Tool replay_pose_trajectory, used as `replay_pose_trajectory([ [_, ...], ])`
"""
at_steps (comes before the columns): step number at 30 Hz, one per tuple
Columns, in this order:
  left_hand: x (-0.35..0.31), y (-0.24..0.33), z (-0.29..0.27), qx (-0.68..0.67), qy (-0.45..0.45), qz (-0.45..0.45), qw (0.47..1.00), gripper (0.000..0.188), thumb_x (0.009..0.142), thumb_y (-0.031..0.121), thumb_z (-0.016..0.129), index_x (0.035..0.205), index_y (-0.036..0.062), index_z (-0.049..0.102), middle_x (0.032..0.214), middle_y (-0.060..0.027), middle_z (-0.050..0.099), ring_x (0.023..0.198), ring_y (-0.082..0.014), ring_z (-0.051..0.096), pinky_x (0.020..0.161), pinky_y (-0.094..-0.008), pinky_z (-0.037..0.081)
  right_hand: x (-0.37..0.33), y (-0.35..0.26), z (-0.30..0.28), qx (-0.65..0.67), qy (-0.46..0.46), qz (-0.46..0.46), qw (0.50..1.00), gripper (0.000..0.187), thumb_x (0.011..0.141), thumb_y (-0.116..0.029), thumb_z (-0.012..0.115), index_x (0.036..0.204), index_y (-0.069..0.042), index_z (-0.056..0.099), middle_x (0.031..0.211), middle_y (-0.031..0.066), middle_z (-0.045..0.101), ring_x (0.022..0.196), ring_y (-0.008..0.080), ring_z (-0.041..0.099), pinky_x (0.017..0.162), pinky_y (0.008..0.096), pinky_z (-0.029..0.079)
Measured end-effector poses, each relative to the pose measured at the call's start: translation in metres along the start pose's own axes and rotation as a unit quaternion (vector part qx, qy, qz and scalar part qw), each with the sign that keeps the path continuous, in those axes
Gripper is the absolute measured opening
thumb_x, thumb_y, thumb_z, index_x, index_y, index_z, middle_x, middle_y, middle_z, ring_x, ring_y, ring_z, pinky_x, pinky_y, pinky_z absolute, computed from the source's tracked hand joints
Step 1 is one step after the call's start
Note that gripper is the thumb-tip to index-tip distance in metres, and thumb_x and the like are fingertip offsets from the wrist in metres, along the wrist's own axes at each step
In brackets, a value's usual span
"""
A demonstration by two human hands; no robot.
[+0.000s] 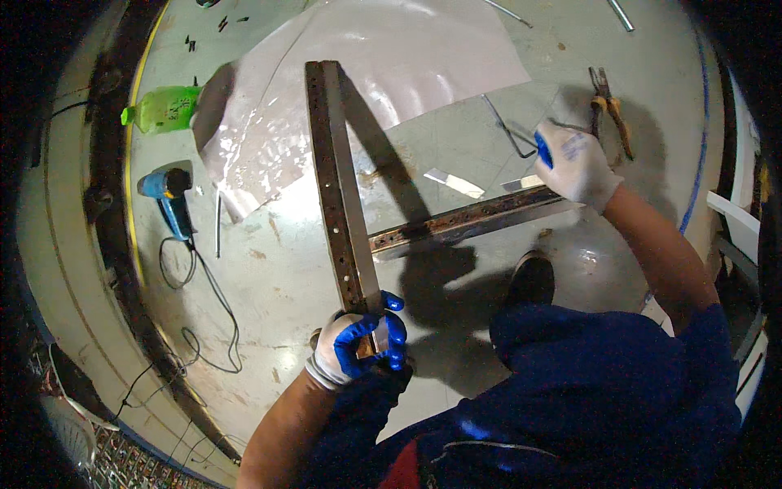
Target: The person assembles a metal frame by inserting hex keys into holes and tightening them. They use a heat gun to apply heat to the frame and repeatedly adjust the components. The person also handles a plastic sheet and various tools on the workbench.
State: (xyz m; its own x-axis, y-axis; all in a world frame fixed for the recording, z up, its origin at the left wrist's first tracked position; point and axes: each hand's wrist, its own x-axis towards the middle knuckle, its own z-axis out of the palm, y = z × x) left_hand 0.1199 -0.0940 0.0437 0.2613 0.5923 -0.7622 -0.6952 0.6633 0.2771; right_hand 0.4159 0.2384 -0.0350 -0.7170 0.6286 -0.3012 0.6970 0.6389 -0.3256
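- Green bottle (167, 109) lying on its side, upper left
- Blue heat gun (169, 196) with looping dark cord (237, 334)
- Pale, shiny sheet (440, 61)
- Metal rod (621, 15), upper right

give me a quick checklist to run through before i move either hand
1. Left hand gripping the held bar: ok, fingers wrap its near end.
2. Right hand gripping the hex key: cannot tell, its fingers are by the bent end but contact is unclear.
3. Gloves on both hands: ok, white with blue palms.
4. Black shoe clear of the second bar: ok, a gap shows.
5. No loose tools near the right hand: not ok, pliers lie close by.
6. Blue corded tool clear of the held bar: ok, well apart.
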Motion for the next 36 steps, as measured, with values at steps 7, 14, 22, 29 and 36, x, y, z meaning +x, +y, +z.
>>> replay_pose_trajectory([
  [7,-0.021,0.012,0.0,-0.07,0.022,-0.03,0.997,0.065,0.087,0.033,0.072,0.135,-0.0055,0.049,0.083,-0.0151,0.066,0.064,-0.0259,0.065,0.051,-0.0359,0.054,0.028,-0.123,-0.03,0.331,-0.122,-0.046,0.935,0.035,0.095,-0.013,0.057,0.129,-0.002,0.062,0.094,0.0207,0.07,0.088,0.033,0.071,0.08,0.0431,0.055],
  [14,-0.023,0.006,-0.012,-0.019,0.042,-0.045,0.998,0.069,0.087,0.034,0.075,0.137,-0.0054,0.049,0.086,-0.0133,0.066,0.068,-0.0256,0.066,0.057,-0.0363,0.057,0.039,-0.132,-0.001,0.315,-0.043,-0.125,0.94,0.029,0.099,-0.019,0.058,0.12,-0.001,0.067,0.104,0.0212,0.073,0.095,0.035,0.073,0.087,0.0411,0.056],
  [22,-0.024,0.011,-0.026,0.037,0.029,-0.058,0.997,0.064,0.089,0.03,0.074,0.136,-0.0065,0.05,0.085,-0.0121,0.066,0.071,-0.0248,0.067,0.06,-0.0361,0.056,0.032,-0.09,0.012,0.454,-0.141,0.034,0.879,0.03,0.102,-0.025,0.054,0.109,-0.002,0.072,0.089,0.0127,0.075,0.077,0.0218,0.072,0.072,0.0367,0.057],
  [29,-0.031,0.021,-0.014,0.005,0.05,-0.062,0.997,0.061,0.092,0.032,0.072,0.136,-0.0051,0.051,0.086,-0.0106,0.066,0.069,-0.0224,0.067,0.057,-0.0356,0.055,0.033,-0.064,0.035,0.68,-0.143,0.157,0.702,0.031,0.107,-0.024,0.049,0.116,-0.005,0.072,0.084,0.0097,0.073,0.067,0.0172,0.069,0.061,0.0274,0.054],
  [36,-0.032,0.021,-0.016,0.017,0.057,-0.062,0.996,0.067,0.09,0.034,0.073,0.136,-0.0081,0.047,0.082,-0.0128,0.067,0.064,-0.0251,0.067,0.055,-0.0371,0.056,0.024,-0.053,0.031,0.259,-0.125,0.138,0.948,0.027,0.096,-0.02,0.062,0.115,-0.001,0.068,0.099,0.0157,0.073,0.089,0.0263,0.071,0.083,0.037,0.056],
])
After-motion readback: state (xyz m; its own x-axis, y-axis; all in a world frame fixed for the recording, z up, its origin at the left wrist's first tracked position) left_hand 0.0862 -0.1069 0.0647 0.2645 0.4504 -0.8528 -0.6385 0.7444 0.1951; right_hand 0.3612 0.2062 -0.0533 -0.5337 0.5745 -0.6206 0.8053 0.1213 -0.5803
